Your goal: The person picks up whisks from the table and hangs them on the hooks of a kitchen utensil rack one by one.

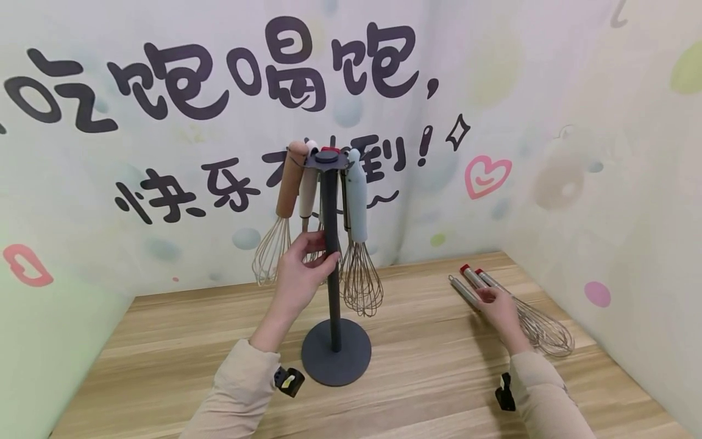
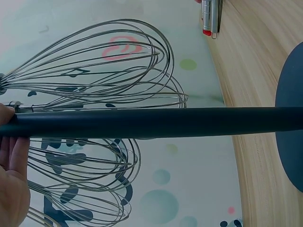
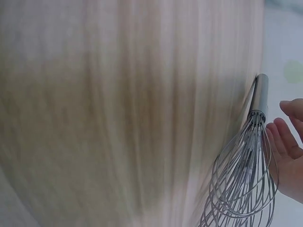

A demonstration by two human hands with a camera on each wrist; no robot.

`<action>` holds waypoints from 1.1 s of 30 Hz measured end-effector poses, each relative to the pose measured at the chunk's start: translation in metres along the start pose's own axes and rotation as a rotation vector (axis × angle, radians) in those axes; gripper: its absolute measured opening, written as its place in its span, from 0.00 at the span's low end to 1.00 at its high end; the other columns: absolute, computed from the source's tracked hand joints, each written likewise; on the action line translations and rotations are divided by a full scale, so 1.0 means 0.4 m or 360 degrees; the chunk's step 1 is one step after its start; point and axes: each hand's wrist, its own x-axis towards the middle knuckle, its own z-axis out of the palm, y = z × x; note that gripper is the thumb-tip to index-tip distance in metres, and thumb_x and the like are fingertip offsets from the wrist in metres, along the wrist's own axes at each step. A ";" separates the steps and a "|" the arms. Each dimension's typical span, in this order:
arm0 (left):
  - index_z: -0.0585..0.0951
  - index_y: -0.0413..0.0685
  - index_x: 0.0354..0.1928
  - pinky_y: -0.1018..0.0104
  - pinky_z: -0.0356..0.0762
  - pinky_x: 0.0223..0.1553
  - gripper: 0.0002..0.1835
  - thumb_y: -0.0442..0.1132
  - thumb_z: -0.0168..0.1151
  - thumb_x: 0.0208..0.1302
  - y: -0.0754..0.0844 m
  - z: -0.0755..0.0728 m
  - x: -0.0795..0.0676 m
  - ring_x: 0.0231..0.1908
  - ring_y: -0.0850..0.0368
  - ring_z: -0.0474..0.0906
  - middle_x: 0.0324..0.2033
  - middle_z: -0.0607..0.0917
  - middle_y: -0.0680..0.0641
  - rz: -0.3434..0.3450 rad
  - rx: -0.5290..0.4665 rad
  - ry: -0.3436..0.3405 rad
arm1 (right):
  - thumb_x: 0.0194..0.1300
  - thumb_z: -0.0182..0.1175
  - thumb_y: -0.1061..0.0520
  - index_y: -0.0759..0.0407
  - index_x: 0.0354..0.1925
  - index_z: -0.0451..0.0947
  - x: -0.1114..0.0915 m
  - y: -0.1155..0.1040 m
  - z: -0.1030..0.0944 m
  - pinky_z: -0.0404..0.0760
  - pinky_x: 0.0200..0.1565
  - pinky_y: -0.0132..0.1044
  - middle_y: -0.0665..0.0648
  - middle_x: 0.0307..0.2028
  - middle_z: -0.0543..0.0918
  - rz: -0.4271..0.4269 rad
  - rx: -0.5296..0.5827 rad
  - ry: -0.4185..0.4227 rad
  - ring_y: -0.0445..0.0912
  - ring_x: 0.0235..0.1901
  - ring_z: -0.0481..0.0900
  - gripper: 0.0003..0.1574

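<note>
My left hand [image 1: 300, 268] grips the dark pole [image 1: 334, 299] of an upright whisk stand, thumb in front and fingers behind. From its top hang several whisks, among them a brown-handled whisk [image 1: 290, 183], a cream-handled whisk [image 1: 308, 192] and a light blue whisk [image 1: 358, 201]. Their wire loops [image 2: 118, 56] hang beside the pole in the left wrist view. At the right, my right hand [image 1: 500, 311] is over several metal whisks [image 1: 548, 332] lying on the table. Its thumb and fingers are parted beside a steel whisk handle [image 3: 260, 97] in the right wrist view.
The stand's round base [image 1: 337, 369] rests on the wooden table [image 1: 192, 366]. Two lying handles have red ends [image 1: 465, 268]. A printed wall cloth [image 1: 428, 213] rises behind the table and along both sides.
</note>
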 end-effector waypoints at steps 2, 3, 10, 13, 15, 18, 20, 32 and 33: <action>0.76 0.38 0.52 0.74 0.81 0.46 0.19 0.29 0.65 0.58 -0.002 0.001 0.000 0.46 0.53 0.79 0.46 0.81 0.39 0.0006 -0.0002 0.0003 | 0.60 0.58 0.65 0.75 0.52 0.73 0.000 0.005 0.002 0.73 0.53 0.56 0.76 0.49 0.78 -0.0002 -0.0021 -0.0001 0.66 0.50 0.76 0.22; 0.76 0.38 0.52 0.75 0.81 0.46 0.19 0.29 0.65 0.57 -0.003 0.001 0.001 0.47 0.52 0.79 0.46 0.81 0.38 0.0008 -0.0004 0.0005 | 0.60 0.58 0.65 0.75 0.52 0.74 0.001 0.007 0.003 0.72 0.53 0.56 0.76 0.49 0.78 -0.0007 -0.0041 -0.0001 0.65 0.49 0.76 0.22; 0.75 0.38 0.52 0.74 0.81 0.47 0.19 0.29 0.65 0.58 -0.005 0.001 0.000 0.47 0.52 0.79 0.46 0.81 0.38 0.0009 -0.0001 0.0005 | 0.60 0.58 0.64 0.73 0.56 0.72 0.004 0.007 0.005 0.72 0.53 0.58 0.76 0.54 0.76 -0.0005 -0.0144 -0.0076 0.67 0.52 0.74 0.25; 0.75 0.38 0.52 0.74 0.81 0.47 0.19 0.29 0.65 0.58 -0.003 0.001 0.000 0.46 0.53 0.79 0.46 0.81 0.39 0.0009 0.0016 0.0007 | 0.59 0.59 0.65 0.74 0.56 0.71 0.006 0.006 0.009 0.72 0.55 0.59 0.77 0.54 0.75 -0.0033 -0.0182 -0.0096 0.68 0.54 0.73 0.27; 0.76 0.38 0.52 0.74 0.81 0.47 0.19 0.30 0.65 0.58 -0.001 0.001 0.000 0.47 0.53 0.79 0.47 0.81 0.39 0.0010 0.0021 0.0008 | 0.58 0.59 0.65 0.74 0.56 0.71 0.007 0.005 0.011 0.72 0.55 0.58 0.77 0.54 0.75 -0.0050 -0.0195 -0.0100 0.69 0.55 0.73 0.27; 0.76 0.38 0.52 0.73 0.81 0.47 0.19 0.30 0.65 0.58 0.002 0.001 -0.001 0.47 0.52 0.79 0.47 0.81 0.39 0.0012 0.0023 0.0006 | 0.58 0.59 0.66 0.75 0.56 0.71 0.008 0.005 0.014 0.74 0.54 0.58 0.77 0.53 0.76 -0.0061 -0.0205 -0.0100 0.68 0.54 0.74 0.27; 0.75 0.38 0.52 0.73 0.81 0.48 0.19 0.30 0.65 0.58 0.004 0.001 -0.001 0.48 0.51 0.79 0.47 0.81 0.39 0.0009 0.0017 0.0001 | 0.58 0.58 0.66 0.76 0.56 0.71 0.008 0.006 0.016 0.74 0.53 0.57 0.78 0.53 0.76 -0.0072 -0.0206 -0.0101 0.68 0.53 0.75 0.27; 0.75 0.38 0.52 0.72 0.81 0.48 0.19 0.30 0.64 0.58 -0.004 0.002 0.003 0.48 0.51 0.79 0.47 0.81 0.39 0.0015 0.0026 0.0000 | 0.59 0.58 0.67 0.78 0.55 0.70 0.014 0.002 0.017 0.77 0.49 0.56 0.77 0.50 0.78 -0.0109 -0.0383 -0.0125 0.66 0.48 0.78 0.26; 0.75 0.38 0.52 0.72 0.81 0.48 0.19 0.30 0.64 0.59 -0.004 0.003 0.003 0.48 0.51 0.79 0.47 0.81 0.39 0.0016 0.0027 -0.0001 | 0.59 0.59 0.67 0.78 0.55 0.70 0.014 0.000 0.018 0.77 0.49 0.56 0.77 0.49 0.78 -0.0112 -0.0397 -0.0124 0.66 0.48 0.78 0.26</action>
